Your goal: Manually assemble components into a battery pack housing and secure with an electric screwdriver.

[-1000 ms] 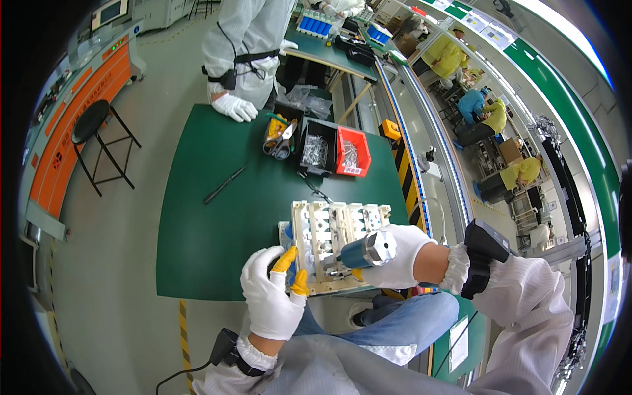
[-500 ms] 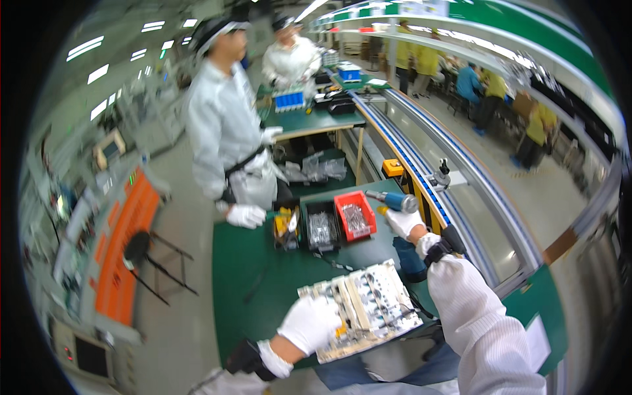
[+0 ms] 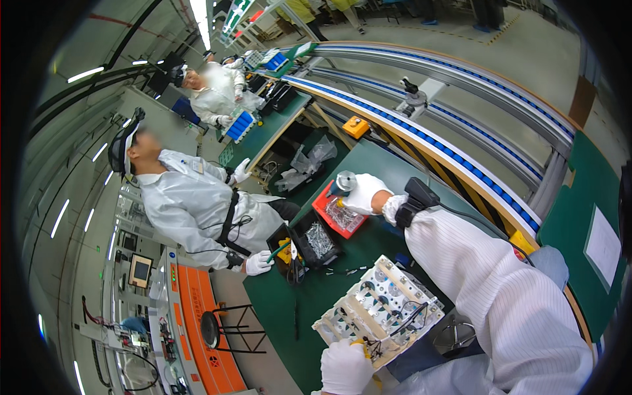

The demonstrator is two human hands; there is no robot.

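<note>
My right hand (image 3: 366, 193), in a white glove, is closed around an electric screwdriver (image 3: 344, 180) above a red bin (image 3: 356, 229) of small metal screws. The round end of the tool shows; my hand hides much of the rest. Below, a white plastic frame (image 3: 388, 294) with round metal discs and thin black wires lies tilted at the table's near edge. At its lower left corner my gloved left hand (image 3: 345, 367) grips the frame, with yellow showing at the fingertips. Whether it also holds some small thing I cannot tell.
Left of the red bin stand a black bin (image 3: 320, 245) of metal parts and another black bin (image 3: 287, 272) with yellow-handled tools. A co-worker's gloved hand (image 3: 259, 263) is beside it, at a green-handled tool. A conveyor rail (image 3: 454, 148) runs along the far right.
My right hand has brought the screwdriver left, over the red bin. The view has turned and tilted. The co-worker's hand has come to the tool bin. My left hand stays at the frame.
</note>
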